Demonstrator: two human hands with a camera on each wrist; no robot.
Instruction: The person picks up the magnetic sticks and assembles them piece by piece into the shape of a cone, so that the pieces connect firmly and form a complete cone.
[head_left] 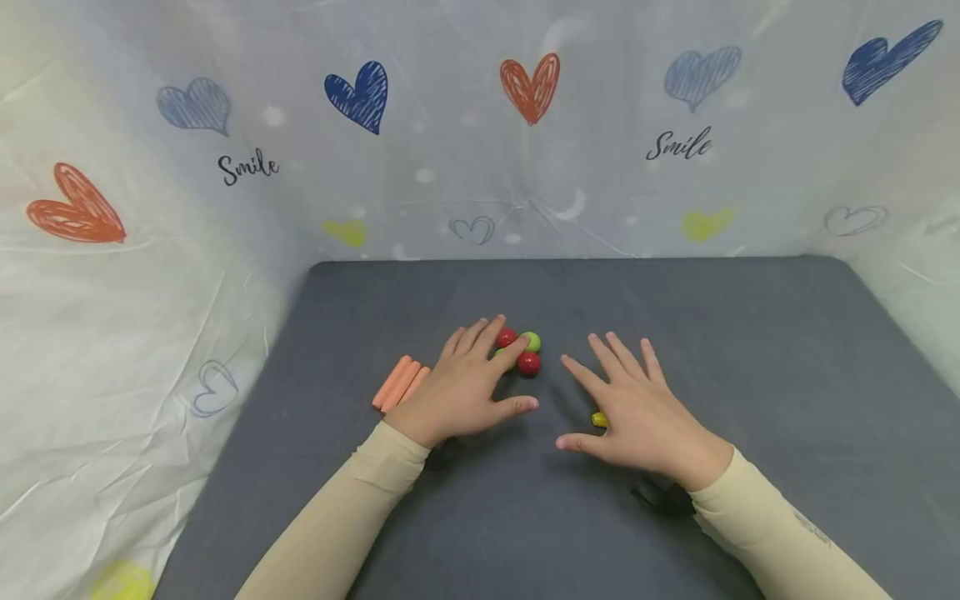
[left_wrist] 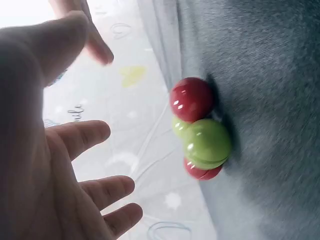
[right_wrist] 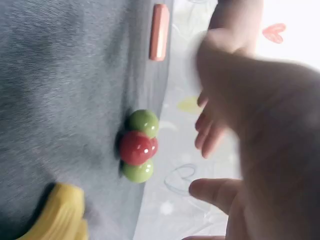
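My left hand (head_left: pixel 459 392) is held over the table with its fingers spread, holding nothing. Its fingers partly cover a small cluster of shiny balls: a red ball (head_left: pixel 528 363), a green ball (head_left: pixel 532 342) and others of the same two colours. The left wrist view shows the red ball (left_wrist: pixel 191 99) and green ball (left_wrist: pixel 207 143) close together, apart from the fingers. My right hand (head_left: pixel 648 425) hovers with spread fingers above a yellow, banana-shaped thing (right_wrist: pixel 62 212), mostly hidden under the palm in the head view.
Orange sticks (head_left: pixel 393 383) lie side by side left of my left hand, partly covered by it. A dark grey cloth (head_left: pixel 555 533) covers the table. Behind and at the sides hangs a white sheet (head_left: pixel 450 158) printed with hearts and "Smile".
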